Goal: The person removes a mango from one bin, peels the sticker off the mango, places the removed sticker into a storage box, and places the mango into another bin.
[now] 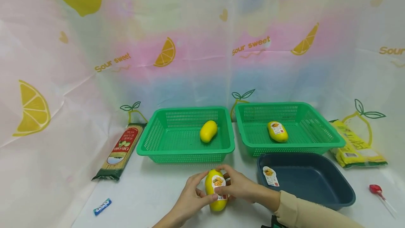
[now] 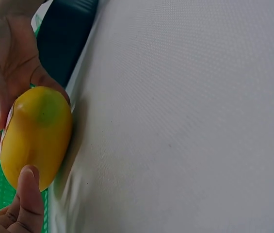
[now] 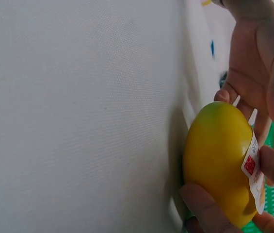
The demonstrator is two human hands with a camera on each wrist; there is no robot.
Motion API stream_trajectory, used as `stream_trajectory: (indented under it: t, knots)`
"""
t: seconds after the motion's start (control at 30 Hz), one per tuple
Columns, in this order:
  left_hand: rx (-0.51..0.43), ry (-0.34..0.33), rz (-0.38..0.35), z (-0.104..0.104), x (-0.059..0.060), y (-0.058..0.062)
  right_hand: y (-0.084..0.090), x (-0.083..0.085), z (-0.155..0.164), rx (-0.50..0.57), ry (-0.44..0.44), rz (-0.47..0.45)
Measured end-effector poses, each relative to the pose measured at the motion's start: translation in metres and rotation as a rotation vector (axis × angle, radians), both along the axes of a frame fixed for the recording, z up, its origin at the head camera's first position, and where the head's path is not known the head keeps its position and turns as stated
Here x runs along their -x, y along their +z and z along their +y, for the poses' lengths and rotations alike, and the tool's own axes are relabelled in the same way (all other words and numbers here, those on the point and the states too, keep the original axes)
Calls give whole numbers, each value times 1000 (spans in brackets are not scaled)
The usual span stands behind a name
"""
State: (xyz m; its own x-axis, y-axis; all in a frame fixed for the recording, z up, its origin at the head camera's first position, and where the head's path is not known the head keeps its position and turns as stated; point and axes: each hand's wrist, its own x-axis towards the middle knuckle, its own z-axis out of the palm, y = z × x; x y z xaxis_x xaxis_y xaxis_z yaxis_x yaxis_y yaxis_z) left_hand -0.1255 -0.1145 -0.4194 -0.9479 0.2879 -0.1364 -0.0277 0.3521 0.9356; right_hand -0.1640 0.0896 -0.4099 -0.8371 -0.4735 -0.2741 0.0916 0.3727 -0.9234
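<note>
A yellow mango (image 1: 218, 205) with a white printed sticker (image 1: 218, 181) on its upper side is held between both hands at the front middle of the table. From the left, my left hand (image 1: 193, 197) grips it, thumb by the sticker's lower part. My right hand (image 1: 241, 185) holds it from the right, its thumb on the sticker and its index finger near the far end. The right wrist view shows the sticker (image 3: 251, 167) with one edge standing off the mango (image 3: 217, 155). Whether the mango touches the white cloth cannot be told.
Two green baskets stand behind: the left basket (image 1: 186, 152) holds a plain mango (image 1: 208, 131), the right basket (image 1: 294, 146) a stickered mango (image 1: 278, 134). A dark blue basin (image 1: 311, 178) bears a sticker (image 1: 270, 176). Around lie a noodle packet (image 1: 121, 150), yellow bag (image 1: 357, 147), small blue packet (image 1: 102, 207) and lollipop (image 1: 376, 189).
</note>
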Motion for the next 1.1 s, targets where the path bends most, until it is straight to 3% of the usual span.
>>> stream_trajectory:
  t: [0.47,0.77,1.1]
  knots:
    - [58,-57,59,1,5,-3,-1,-2,-1,-1,10,18]
    - [104,-38,89,4,7,-5,-1,-3,2,13,-10,8]
    - [193,-41,179,7,11,-8,-2,-2,5,37,-33,14]
